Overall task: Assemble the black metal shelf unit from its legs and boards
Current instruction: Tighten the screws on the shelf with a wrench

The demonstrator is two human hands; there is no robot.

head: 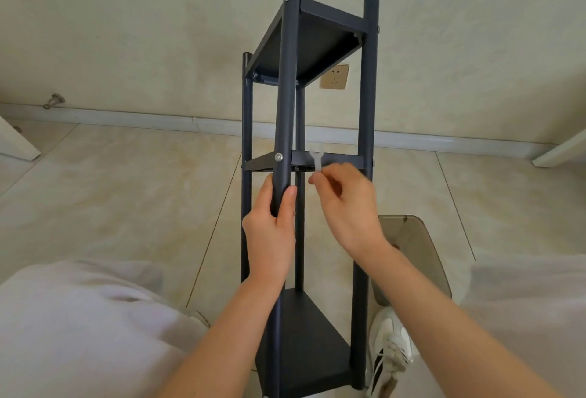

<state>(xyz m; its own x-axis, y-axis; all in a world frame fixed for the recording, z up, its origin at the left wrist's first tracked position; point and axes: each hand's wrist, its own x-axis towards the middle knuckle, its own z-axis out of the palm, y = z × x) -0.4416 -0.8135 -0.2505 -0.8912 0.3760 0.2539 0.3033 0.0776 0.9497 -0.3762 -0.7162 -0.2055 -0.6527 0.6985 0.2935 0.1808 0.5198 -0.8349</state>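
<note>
The left hand (pixel 269 232) wraps round the front leg (pixel 287 80) of the tall black shelf (pixel 367 96). The nut (pixel 296 168) sits under the middle board (pixel 329 161). Just right of it, the right hand (pixel 345 207) pinches a small clear wrench (pixel 316 159), pointing up.

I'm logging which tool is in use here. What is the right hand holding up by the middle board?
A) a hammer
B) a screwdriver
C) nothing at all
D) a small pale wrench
D: the right hand pinches a small pale wrench just in front of the middle board, while the left hand grips the front leg.
</note>
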